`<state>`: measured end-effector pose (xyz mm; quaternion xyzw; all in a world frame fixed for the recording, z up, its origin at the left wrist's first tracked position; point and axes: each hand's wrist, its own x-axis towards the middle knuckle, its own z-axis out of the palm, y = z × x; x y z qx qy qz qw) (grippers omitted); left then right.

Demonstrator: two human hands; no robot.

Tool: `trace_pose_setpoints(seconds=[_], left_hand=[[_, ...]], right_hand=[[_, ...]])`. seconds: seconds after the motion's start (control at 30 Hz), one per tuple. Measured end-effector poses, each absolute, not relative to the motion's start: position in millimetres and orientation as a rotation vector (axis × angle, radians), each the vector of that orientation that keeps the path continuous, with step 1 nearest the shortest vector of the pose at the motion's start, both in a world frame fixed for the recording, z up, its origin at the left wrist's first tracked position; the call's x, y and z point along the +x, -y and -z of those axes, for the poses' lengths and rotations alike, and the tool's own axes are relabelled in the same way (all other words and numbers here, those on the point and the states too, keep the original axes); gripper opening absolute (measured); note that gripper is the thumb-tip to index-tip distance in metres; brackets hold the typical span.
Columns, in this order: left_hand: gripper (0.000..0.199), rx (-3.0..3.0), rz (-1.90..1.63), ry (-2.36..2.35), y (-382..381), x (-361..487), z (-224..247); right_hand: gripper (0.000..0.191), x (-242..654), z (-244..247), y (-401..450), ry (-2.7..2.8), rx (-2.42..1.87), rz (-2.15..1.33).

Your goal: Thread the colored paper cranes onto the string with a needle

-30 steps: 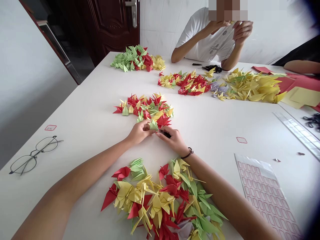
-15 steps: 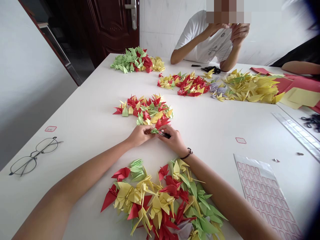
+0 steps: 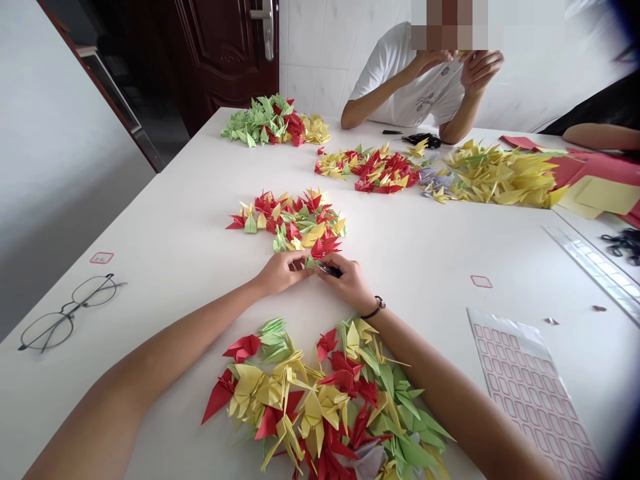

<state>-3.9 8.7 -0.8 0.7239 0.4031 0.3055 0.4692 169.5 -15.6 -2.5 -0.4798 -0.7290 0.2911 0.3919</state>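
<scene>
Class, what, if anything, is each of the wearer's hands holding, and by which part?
The left hand holds a small green folded paper by its left side; the right hand grips a dark tool, exactly where along it, the fingers hide.

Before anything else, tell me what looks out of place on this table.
Eyeglasses lie near the left edge of the table, seemingly unrelated to the paper cranes. Two tiny bits, too small to identify, lie loose right of the label sheet.
</scene>
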Motion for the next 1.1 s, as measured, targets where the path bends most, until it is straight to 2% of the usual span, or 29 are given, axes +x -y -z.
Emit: trace_pose_setpoints(seconds=[0.13,0.3,0.63,1.1], left_hand=[[0.020,1.698,-0.758,-0.954,-8.8,-3.5,-3.1],[0.028,1.373,-0.851,-0.918,-11.9,-4.9,-10.8],[0.030,1.175,-0.922,-0.876,-19.4,-12.4,-8.9],[0.031,1.216,-0.928,-0.863,-18.5,-11.2,-6.7]], right_hand=[[0.019,169.3,1.1,15.9,1.845,-1.236,-0.727],[0.029,169.7,-0.7,16.0,1.894,-1.270,-0.741],[0.030,170.4,0.3,15.3,1.912,-1.265,-0.710],[0.029,170.7,-2.2,16.3,1.944,-1.230,-0.766]])
